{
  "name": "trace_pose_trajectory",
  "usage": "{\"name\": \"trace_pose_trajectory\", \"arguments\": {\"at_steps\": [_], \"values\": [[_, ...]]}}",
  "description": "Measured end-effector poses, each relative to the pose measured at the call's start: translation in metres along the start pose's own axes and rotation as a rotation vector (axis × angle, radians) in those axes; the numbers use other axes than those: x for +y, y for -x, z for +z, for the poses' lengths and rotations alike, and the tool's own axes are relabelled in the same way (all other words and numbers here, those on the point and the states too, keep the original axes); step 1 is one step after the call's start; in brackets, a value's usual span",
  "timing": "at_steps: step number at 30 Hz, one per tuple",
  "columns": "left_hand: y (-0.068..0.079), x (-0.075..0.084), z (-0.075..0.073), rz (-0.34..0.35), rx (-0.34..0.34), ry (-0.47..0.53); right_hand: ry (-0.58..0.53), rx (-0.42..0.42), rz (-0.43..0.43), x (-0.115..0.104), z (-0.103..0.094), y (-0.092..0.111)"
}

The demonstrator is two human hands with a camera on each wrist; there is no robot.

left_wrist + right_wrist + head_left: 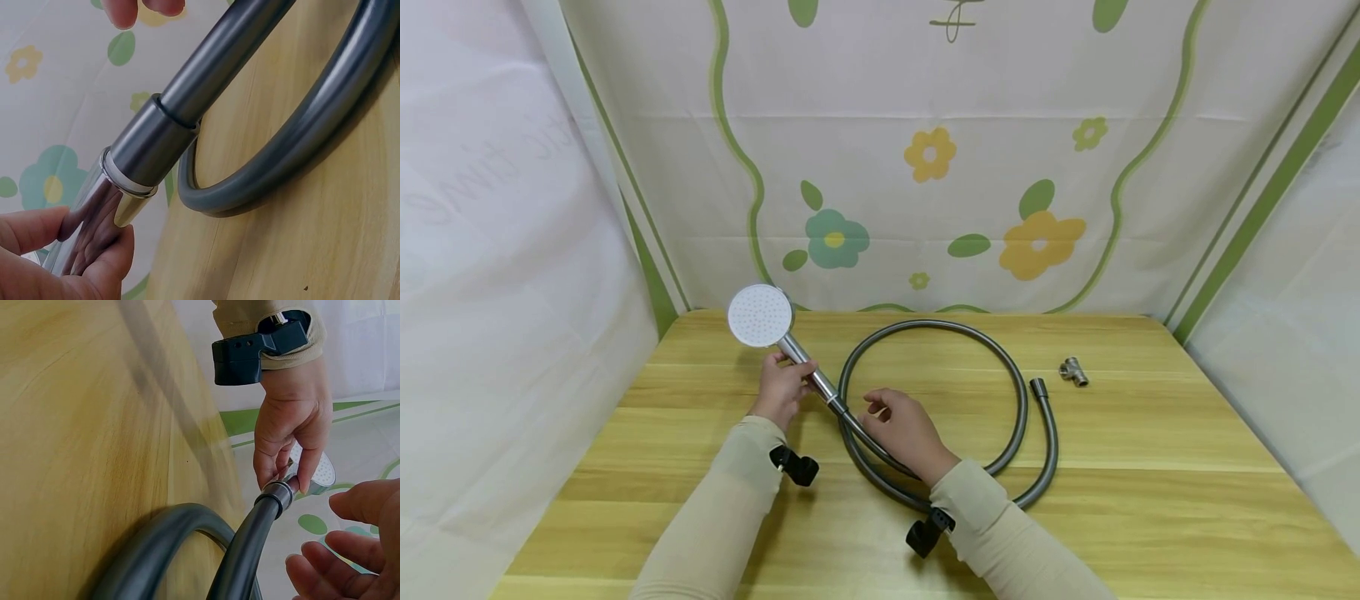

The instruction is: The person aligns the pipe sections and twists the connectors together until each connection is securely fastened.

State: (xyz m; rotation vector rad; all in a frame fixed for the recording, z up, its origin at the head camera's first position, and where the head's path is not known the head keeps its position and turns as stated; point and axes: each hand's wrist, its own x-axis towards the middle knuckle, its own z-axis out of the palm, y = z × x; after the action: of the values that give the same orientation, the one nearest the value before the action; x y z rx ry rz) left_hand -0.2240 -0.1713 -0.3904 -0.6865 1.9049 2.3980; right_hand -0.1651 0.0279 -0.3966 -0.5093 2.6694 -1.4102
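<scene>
My left hand (781, 388) grips the chrome handle of a handheld shower head (761, 316), whose round white spray face is tilted up at the left. A dark grey shower hose (1022, 392) joins the handle's lower end. In the left wrist view the hose's end collar (153, 140) sits against the handle, with a thin white ring between them. My right hand (904, 429) hovers beside the hose just below that joint. Its fingers are loosely bent and hold nothing; the right wrist view shows the right hand (356, 550) apart from the hose.
The hose loops across the wooden table (1150, 500), and its free end (1038, 387) points toward the back right. Near that end lies a small metal tee fitting (1073, 372). A flowered cloth (887, 192) hangs behind the table, with white cloth at both sides.
</scene>
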Motion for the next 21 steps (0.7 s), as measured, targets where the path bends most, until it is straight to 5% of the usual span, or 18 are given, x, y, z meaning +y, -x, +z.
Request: {"name": "trace_pose_trajectory", "arguments": {"at_steps": [21], "values": [[-0.0042,-0.0047,-0.0045,-0.023,-0.014,-0.078,-0.003,-0.022,-0.009,0.0020,0.0010,0.0026]]}}
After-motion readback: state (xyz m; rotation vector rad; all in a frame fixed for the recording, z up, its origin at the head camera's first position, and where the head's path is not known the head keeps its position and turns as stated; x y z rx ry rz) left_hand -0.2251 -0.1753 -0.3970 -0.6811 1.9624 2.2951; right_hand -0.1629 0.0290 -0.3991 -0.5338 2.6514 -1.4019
